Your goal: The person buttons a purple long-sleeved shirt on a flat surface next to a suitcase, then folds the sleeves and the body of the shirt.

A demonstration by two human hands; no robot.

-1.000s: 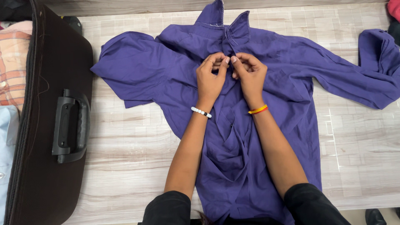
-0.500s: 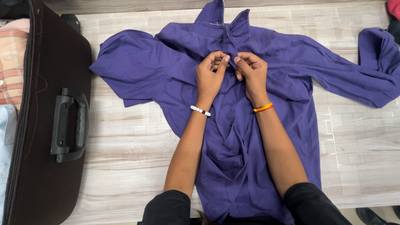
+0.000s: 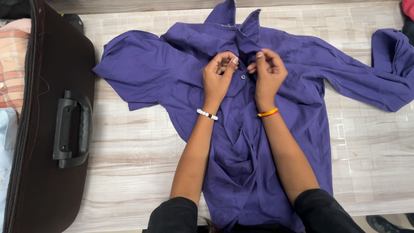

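Observation:
A purple collared shirt (image 3: 172, 73) lies spread face-up on a pale wood-grain table (image 3: 129, 164), sleeves out to both sides. My left hand (image 3: 218, 75) pinches the left edge of the shirt's front opening just below the collar. My right hand (image 3: 268, 73) pinches the right edge of the opening a little apart from it. A small dark button (image 3: 243, 77) shows on the fabric between my two hands. The left wrist wears a white bead bracelet, the right wrist red and yellow threads.
A dark brown suitcase (image 3: 51, 129) with a black handle (image 3: 71, 129) lies open at the left, with a folded orange plaid garment (image 3: 13, 64) inside. A red cloth (image 3: 407, 8) sits at the top right corner. A dark shoe (image 3: 381, 222) shows below the table edge.
My hands were together at the placket below the collar; now the right hand has drawn slightly right and up, opening a gap that reveals the button.

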